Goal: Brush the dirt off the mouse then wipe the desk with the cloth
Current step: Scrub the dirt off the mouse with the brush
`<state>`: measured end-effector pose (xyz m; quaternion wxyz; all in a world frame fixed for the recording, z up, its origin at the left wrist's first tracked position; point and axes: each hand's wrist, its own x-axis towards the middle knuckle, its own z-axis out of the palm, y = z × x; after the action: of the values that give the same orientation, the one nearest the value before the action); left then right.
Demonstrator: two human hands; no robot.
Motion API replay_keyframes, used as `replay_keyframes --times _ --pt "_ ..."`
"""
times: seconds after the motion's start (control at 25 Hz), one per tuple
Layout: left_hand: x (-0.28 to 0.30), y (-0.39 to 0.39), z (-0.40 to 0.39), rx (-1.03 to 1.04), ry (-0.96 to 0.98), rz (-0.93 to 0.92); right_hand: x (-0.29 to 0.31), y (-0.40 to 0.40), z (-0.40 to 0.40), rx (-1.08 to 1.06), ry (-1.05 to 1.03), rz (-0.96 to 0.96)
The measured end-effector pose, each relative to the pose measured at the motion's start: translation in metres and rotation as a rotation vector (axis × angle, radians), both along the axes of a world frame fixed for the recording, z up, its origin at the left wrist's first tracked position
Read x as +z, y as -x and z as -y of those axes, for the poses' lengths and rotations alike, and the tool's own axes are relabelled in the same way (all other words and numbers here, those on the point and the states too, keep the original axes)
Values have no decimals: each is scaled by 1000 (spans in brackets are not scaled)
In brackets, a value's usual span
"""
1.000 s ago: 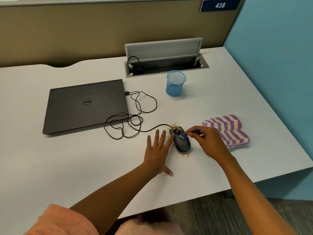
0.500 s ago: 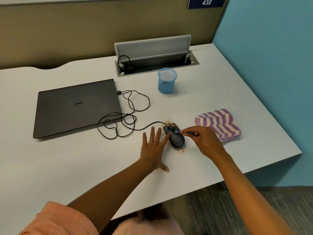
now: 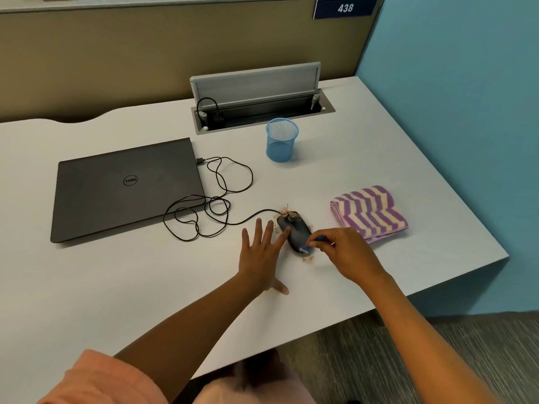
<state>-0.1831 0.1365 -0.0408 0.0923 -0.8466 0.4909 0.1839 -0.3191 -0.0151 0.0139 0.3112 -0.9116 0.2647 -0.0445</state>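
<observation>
A dark wired mouse lies on the white desk, with brown crumbs of dirt at its far end and a few more at its near end. My left hand lies flat with fingers spread, the index finger touching the mouse's left side. My right hand pinches a small blue brush, whose head rests on the near end of the mouse. A folded purple-and-cream striped cloth lies just right of the mouse.
A shut grey laptop sits at the left, with the mouse's black cable looped beside it. A blue mesh cup stands behind the mouse. An open cable hatch is at the back. The desk's edge runs close on the right.
The brush head has swept from the far end of the mouse down to its near end. My left hand has stayed beside the mouse.
</observation>
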Motion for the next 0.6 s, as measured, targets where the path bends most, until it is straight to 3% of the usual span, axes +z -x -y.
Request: replay_keyframes --times 0.24,0.44,0.6 --pt "0 1 -2 50 -2 22 5 -26 -6 -41 52 147" --pt "-1 2 -4 56 -2 20 -1 -19 -14 86 230 11" --pt "-2 1 -7 75 3 -6 0 3 -16 78 221 91"
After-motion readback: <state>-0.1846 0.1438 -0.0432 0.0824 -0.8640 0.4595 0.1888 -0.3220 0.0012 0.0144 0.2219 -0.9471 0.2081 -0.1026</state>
